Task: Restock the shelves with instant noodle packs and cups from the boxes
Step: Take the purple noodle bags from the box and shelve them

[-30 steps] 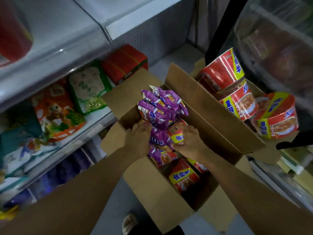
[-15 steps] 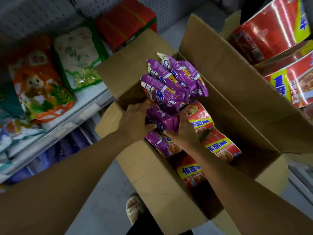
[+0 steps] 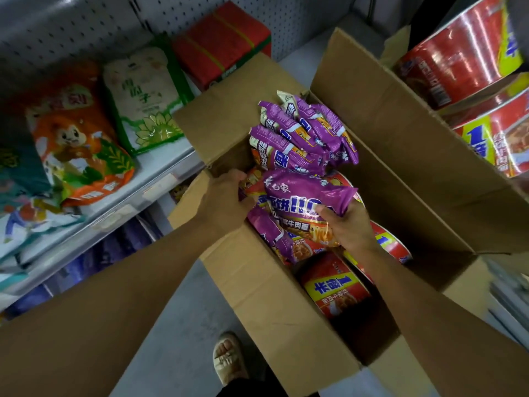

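Observation:
An open cardboard box (image 3: pixel 257 282) stands on the floor below me. Inside lie several purple noodle packs (image 3: pixel 303 133) stacked at the far end and red noodle cups (image 3: pixel 335 287) underneath. Both hands hold one purple noodle pack (image 3: pixel 306 202) lifted just above the others. My left hand (image 3: pixel 223 202) grips its left end at the box's left wall. My right hand (image 3: pixel 346 224) grips its right end, fingers curled under it.
A grey shelf (image 3: pixel 160 179) at the left carries an orange bag (image 3: pixel 77 138), a green-white bag (image 3: pixel 143 96) and a red pack (image 3: pixel 220 41). More red noodle cups (image 3: pixel 463 53) sit in a second box at the upper right. My sandalled foot (image 3: pixel 229 359) stands beside the box.
The view has come closer to the box. Both hands have closed on one purple pack and raised it from the pile, turning its face upward.

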### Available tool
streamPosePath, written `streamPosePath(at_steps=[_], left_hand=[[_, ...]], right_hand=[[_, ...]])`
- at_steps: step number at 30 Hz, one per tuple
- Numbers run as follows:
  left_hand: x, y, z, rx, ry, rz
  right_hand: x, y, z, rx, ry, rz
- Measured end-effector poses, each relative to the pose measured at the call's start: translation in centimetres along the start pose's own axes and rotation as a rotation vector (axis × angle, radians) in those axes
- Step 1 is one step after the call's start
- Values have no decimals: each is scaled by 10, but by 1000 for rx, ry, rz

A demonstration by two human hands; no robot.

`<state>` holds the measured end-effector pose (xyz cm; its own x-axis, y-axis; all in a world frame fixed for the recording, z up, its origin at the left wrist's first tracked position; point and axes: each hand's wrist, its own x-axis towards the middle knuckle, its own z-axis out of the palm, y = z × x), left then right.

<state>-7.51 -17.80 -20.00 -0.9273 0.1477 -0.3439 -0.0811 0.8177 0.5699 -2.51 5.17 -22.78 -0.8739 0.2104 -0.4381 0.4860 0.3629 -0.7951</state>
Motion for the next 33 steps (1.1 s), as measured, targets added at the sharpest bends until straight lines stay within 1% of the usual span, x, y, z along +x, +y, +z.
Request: streamPosePath(at_steps=[3,6,10,12,14,16,19,23,25,28,33], left_hand=[[-6,7,-2,-27,0,13],[-10,11,-3,-1,-17,56],[-13,11,-1,2,-157,49],[-11,6,5,91,-245,56],[-9,0,12,195,-287,72],[-8,-4,18,265,-262,96],[-5,-3,22,387,-169,189],[9,-2,22,468,-193,240],[16,4,23,436,-206,215],[24,14,21,262,-171,145],[21,27,13,67,-104,145]], right_hand=[[-9,-12,-14,50,-5,9],[-13,-22,-23,66,21,19],[-20,-30,-36,135,42,39],[-25,-30,-43,197,53,44],[-29,-27,-50,243,65,63],[-32,-21,-56,273,78,92],[-36,-13,-63,309,100,116],[-39,-1,-68,331,132,118],[-41,3,-69,347,150,106],[-44,7,-72,403,207,101],[-53,3,-82,517,294,113]])
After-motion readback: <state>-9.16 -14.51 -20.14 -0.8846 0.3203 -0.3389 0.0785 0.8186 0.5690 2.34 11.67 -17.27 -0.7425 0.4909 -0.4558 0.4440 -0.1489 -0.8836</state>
